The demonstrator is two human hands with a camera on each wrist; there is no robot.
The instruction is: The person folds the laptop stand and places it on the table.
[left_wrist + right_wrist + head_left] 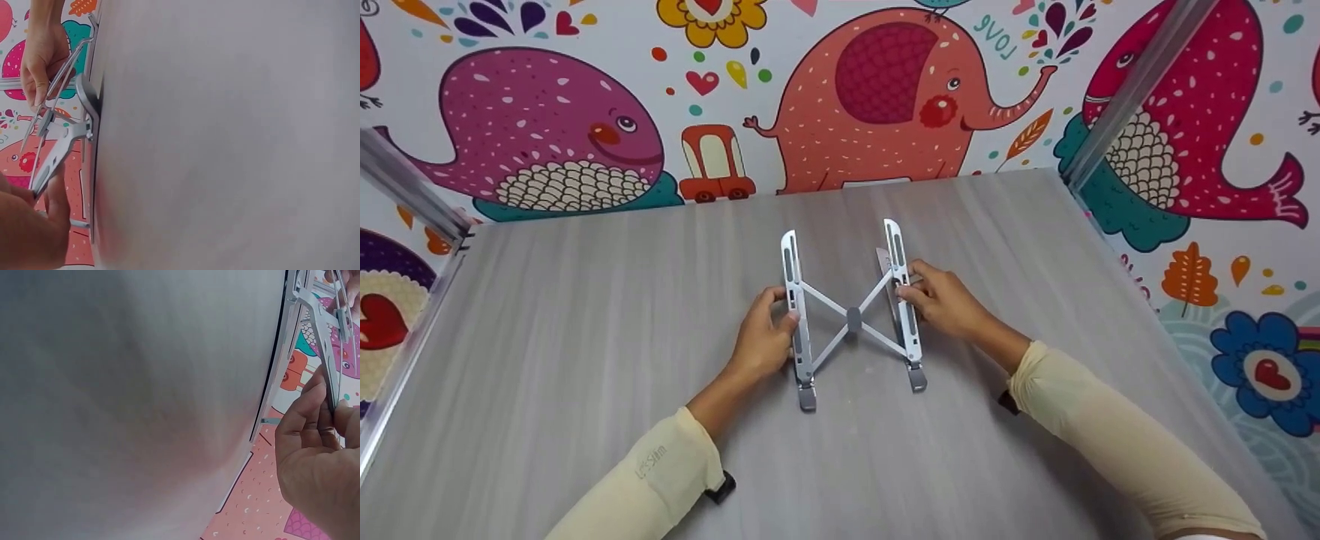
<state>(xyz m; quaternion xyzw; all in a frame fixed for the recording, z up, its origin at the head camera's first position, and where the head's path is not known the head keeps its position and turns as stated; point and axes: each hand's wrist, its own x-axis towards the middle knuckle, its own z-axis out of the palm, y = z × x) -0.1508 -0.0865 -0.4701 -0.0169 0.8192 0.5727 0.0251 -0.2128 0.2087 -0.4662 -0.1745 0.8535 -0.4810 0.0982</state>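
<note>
While the left hand [765,341] and right hand [949,304] each pinch a side rail [803,349], the folding stand [853,319] sits spread on the table [585,337] between them. Looks light, rails stiff but free to scissor at the hub [853,321]; probably slick, so hold mid-rail, clear of the cross-struts [825,298].

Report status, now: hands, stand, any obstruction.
Left hand gripping left rail, right hand gripping right rail. Folding laptop stand spread in an X between them. No obstruction visible around either hand.
</note>
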